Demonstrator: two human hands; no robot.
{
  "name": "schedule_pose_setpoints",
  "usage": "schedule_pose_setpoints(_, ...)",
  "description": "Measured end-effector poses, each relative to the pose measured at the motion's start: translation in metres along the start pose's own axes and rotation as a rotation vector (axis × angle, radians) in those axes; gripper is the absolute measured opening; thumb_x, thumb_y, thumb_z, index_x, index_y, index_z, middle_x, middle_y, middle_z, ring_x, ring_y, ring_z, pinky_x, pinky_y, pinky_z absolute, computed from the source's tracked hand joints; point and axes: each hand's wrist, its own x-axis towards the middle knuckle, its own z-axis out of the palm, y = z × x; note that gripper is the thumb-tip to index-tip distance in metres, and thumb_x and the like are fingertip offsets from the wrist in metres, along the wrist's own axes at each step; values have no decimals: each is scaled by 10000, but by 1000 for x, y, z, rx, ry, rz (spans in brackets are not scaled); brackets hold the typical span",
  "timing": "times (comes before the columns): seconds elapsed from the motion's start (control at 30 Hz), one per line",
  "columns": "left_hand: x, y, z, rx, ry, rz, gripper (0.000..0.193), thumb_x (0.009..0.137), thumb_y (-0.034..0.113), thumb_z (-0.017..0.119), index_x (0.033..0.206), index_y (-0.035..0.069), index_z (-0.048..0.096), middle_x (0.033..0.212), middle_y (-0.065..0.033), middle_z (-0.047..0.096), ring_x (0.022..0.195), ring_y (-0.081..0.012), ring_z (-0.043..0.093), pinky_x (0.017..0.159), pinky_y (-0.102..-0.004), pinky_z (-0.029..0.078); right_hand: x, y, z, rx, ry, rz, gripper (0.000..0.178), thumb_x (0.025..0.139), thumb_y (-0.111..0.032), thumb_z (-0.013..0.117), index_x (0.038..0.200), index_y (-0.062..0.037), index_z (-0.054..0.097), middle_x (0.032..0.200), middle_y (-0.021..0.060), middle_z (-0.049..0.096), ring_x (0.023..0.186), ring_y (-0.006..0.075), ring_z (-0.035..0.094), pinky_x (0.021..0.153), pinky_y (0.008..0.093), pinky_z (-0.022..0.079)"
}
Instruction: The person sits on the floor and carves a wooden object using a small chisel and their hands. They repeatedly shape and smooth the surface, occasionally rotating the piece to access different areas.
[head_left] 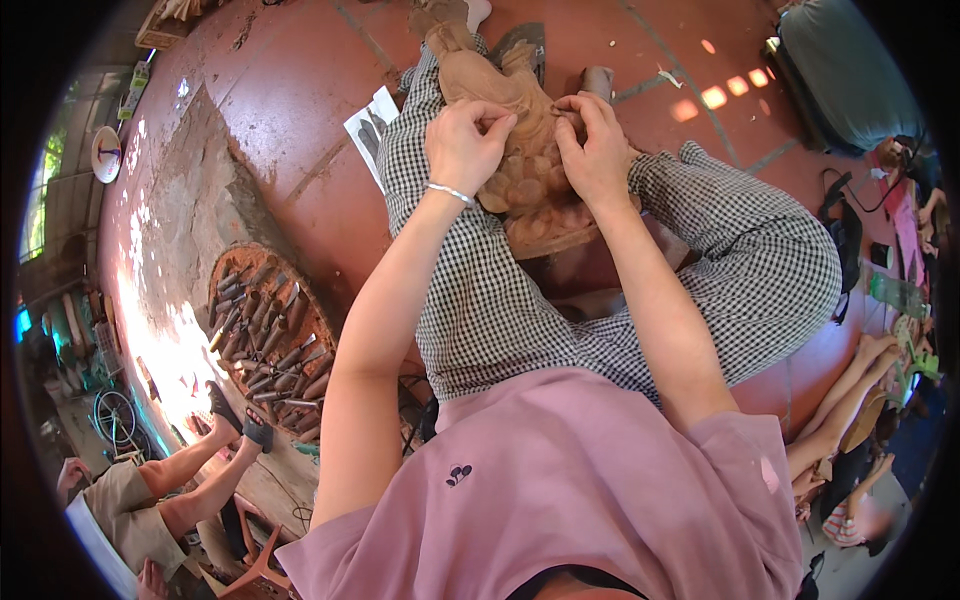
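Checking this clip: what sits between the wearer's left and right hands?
In the head view, a brown carved figure lies between the left hand and right hand, both close against it.

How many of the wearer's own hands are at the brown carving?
2: left hand at the carving's left side, right hand at its right. Neither is fully hidden; some fingers are.

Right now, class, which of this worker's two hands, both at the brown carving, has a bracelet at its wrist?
The left hand: a thin, pale bracelet circles its wrist, while the right hand has a bare wrist.
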Motion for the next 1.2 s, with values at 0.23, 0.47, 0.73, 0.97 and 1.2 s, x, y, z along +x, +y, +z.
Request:
schedule_pose_setpoints(0.23,19,16,24,287,132,217,152,787,281,763,799,129,762,765,-46,716,727,-257,682,688,-401,524,2,-3,-2,33,-4,11,218,841,-196,639,1040,-117,679,1190,127,638,1069,339,629,891,447,503)
schedule_pose_setpoints(0.47,30,15,34,421,208,271,176,793,288,738,756,116,758,744,-66,720,701,-269,684,644,-409,521,1,-2,1,9,12,16,228,845,-215,645,1053,-128,677,1196,136,633,1104,348,609,915,454,488)
schedule_pose_setpoints(0.73,12,23,21,302,154,144,142,766,247,728,699,122,721,719,-45,700,755,-287,662,697,-446,486,1,0,0,-11,9,30,240,846,-214,644,1069,-130,676,1223,126,628,1094,356,609,929,463,475)
schedule_pose_setpoints(0.97,8,21,12,320,86,215,92,796,216,744,806,124,750,811,-53,693,773,-258,660,722,-412,485,-2,3,0,11,11,-9,221,835,-210,645,1037,-128,681,1188,117,638,1075,343,616,901,450,487)
schedule_pose_setpoints(1.2,-9,-43,-47,-10,-140,19,161,822,171,783,954,80,776,830,-45,705,725,-174,659,696,-320,517,2,-2,-1,60,15,19,199,829,-205,641,1007,-124,679,1115,84,648,1027,315,630,851,448,503)
